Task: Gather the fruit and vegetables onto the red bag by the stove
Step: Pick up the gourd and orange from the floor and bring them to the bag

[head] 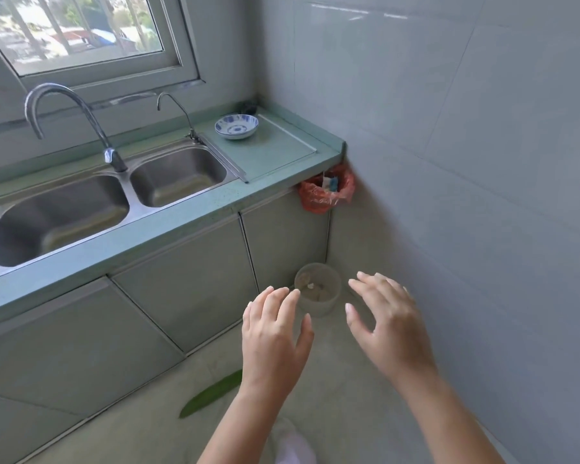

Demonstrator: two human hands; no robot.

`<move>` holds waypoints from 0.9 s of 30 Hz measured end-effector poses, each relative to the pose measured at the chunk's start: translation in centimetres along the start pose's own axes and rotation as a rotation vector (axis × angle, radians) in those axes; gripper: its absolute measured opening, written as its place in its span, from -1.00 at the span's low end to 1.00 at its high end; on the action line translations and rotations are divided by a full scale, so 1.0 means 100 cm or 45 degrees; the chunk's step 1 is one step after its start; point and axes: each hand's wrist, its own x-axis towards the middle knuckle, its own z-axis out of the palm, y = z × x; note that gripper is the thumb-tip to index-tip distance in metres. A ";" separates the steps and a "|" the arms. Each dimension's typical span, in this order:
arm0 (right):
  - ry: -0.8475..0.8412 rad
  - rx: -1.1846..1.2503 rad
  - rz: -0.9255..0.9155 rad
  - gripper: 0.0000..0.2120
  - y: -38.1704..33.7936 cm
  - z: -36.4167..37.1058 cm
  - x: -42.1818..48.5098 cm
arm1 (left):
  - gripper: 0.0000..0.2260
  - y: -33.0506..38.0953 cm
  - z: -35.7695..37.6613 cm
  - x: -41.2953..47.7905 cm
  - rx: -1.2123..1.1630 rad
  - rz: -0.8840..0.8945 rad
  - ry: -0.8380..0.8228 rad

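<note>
Seeing the fingers of your left hand and right hand relaxed and empty, lower the left to the green vegetable on the floor below-left, gripping mid-length.

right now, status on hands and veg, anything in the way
Left hand and right hand open, empty, above floor. Long green vegetable on floor by cabinets, untouched, one end hidden. Small bin just ahead; no stove in view.
</note>
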 end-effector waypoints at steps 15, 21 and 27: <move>-0.311 0.077 -0.291 -0.62 -0.008 0.129 0.160 | -0.67 -0.100 0.061 0.122 0.070 -0.266 0.196; -0.443 0.174 -0.390 -0.63 -0.003 0.174 0.181 | -0.66 -0.127 0.072 0.126 0.200 -0.424 0.193; -0.611 0.283 -0.495 -0.63 0.004 0.223 0.190 | -0.65 -0.145 0.092 0.117 0.309 -0.581 0.180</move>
